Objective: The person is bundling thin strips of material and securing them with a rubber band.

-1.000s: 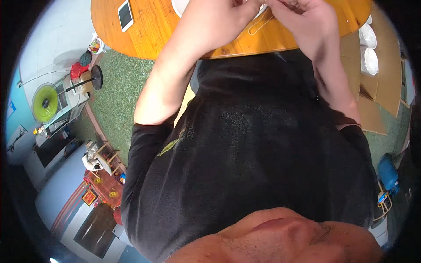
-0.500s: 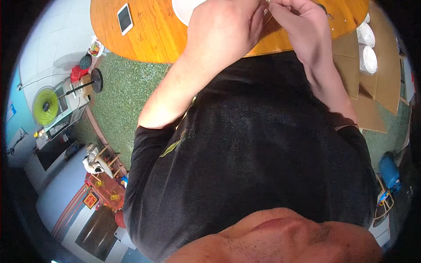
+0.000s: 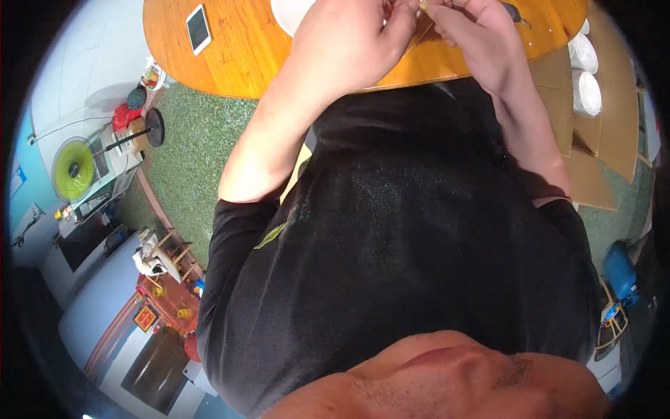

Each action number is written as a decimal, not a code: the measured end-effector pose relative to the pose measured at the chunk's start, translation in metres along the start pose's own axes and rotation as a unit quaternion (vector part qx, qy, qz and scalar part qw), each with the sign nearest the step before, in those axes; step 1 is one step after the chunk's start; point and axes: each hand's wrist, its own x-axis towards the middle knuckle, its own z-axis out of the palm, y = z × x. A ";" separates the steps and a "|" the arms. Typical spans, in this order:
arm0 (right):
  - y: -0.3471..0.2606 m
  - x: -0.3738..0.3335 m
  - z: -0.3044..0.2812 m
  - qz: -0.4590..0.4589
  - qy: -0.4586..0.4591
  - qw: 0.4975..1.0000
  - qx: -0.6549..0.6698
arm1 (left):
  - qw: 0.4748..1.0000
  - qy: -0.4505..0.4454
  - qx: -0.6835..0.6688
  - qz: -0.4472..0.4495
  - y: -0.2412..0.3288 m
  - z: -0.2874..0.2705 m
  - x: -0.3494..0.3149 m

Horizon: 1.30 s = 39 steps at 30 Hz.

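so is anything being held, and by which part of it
A small pale-yellow piece, apparently pinched between the left hand and the right hand; what it is, and which part is gripped, cannot be told.

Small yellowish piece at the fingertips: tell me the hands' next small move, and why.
Probably bring the left hand and right hand slightly lower in view: the small yellowish piece between them sits at the picture's top edge, its hold hard to judge.

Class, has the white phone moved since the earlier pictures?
No: judged by the left edge of the wooden table, the white phone lies in the same spot.
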 end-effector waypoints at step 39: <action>-0.011 -0.010 0.002 -0.084 0.038 0.986 -0.135 | 0.992 -0.031 -0.104 -0.064 -0.002 0.000 0.007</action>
